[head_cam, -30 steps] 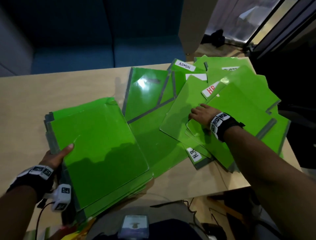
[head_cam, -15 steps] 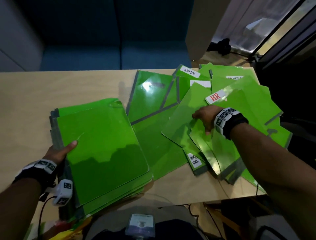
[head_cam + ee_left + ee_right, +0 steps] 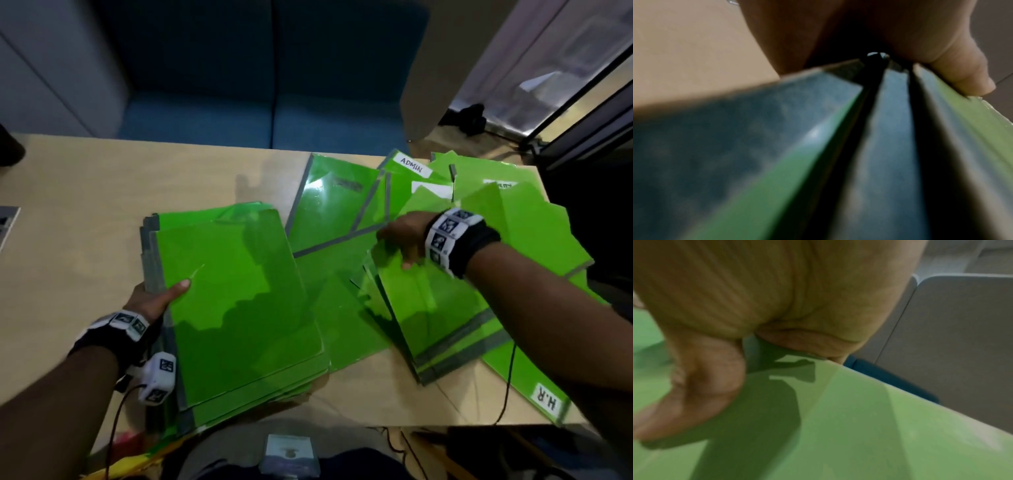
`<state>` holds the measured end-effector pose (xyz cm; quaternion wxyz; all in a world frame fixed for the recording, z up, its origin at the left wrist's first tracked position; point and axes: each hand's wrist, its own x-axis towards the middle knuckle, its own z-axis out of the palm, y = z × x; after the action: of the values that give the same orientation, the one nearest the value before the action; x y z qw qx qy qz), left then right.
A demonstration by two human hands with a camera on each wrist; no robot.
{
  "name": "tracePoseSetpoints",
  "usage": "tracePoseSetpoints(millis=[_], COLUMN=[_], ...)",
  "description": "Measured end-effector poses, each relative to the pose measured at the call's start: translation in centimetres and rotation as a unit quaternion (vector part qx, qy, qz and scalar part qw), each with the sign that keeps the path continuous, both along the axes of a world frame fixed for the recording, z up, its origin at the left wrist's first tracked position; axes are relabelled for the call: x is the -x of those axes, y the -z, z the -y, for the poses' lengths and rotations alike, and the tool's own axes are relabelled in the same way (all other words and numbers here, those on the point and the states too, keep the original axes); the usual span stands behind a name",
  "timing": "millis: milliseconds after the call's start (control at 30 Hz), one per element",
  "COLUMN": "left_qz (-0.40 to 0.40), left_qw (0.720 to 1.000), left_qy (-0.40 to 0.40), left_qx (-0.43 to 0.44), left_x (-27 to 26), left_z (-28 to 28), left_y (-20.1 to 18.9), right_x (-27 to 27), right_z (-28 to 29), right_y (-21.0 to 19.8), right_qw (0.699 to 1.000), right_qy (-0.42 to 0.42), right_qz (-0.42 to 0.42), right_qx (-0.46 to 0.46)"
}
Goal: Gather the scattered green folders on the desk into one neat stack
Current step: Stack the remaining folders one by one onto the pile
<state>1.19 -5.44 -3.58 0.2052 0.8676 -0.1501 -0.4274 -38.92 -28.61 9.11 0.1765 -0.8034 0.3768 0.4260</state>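
Blue seating (image 3: 267, 113) runs behind the pale wooden worktop (image 3: 85, 205). Near its front edge, the left hand (image 3: 154, 299) grips a stack of green folders (image 3: 236, 301) by the grey spines, thumb lying on the top cover, fingers underneath. Toward the right edge, the right hand (image 3: 406, 236) pinches a small bundle of folders (image 3: 435, 315), thumb on top, lifted and tilted above the loose folders (image 3: 335, 205) fanned across the far right corner. White labels read ADMIN (image 3: 411, 166) and H.R (image 3: 546, 401).

Bright green folders (image 3: 239, 301) with grey spines — white labels (image 3: 411, 167) — on a pale wood desk (image 3: 85, 205).
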Motion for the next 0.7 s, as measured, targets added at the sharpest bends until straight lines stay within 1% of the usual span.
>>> tracePoseSetpoints(millis=[33,67,167,300,400,533,600,700], left_qz=[-0.002,-0.005,-0.009,0.001,0.002,0.001,0.001,-0.007], left_qw=[1.0,1.0,1.0,1.0,1.0,1.0,1.0,0.999], left_qy=[-0.004,-0.004,-0.006,-0.016,-0.019,-0.021,-0.024,-0.031], left_qx=[0.002,0.004,-0.001,-0.01,-0.007,-0.007,-0.005,0.0], left_x=[-0.1,-0.1,0.1,0.7,1.1,1.2,1.4,1.3], left_z=[-0.1,-0.2,-0.1,0.1,0.1,-0.1,0.0,0.0], left_y=[0.0,0.1,-0.2,-0.6,-1.0,-1.3,-1.5,-1.3], right_x=[0.6,1.2,3.4,5.7,6.0,5.5,5.4,5.1], right_z=[-0.4,-0.9,-1.8,-3.0,-3.3,-3.1,-3.2,-3.1], right_y=[1.4,2.4,5.6,8.2,9.0,9.3,9.6,9.6], right_qw=[1.0,0.999,0.995,0.992,0.989,0.99,0.989,0.99], right_qy=[0.009,0.003,-0.034,-0.03,-0.038,-0.038,-0.021,-0.027], right_qz=[0.008,0.025,0.051,0.058,0.059,0.036,0.042,0.044], right_qx=[0.001,0.021,0.082,0.104,0.132,0.134,0.138,0.134])
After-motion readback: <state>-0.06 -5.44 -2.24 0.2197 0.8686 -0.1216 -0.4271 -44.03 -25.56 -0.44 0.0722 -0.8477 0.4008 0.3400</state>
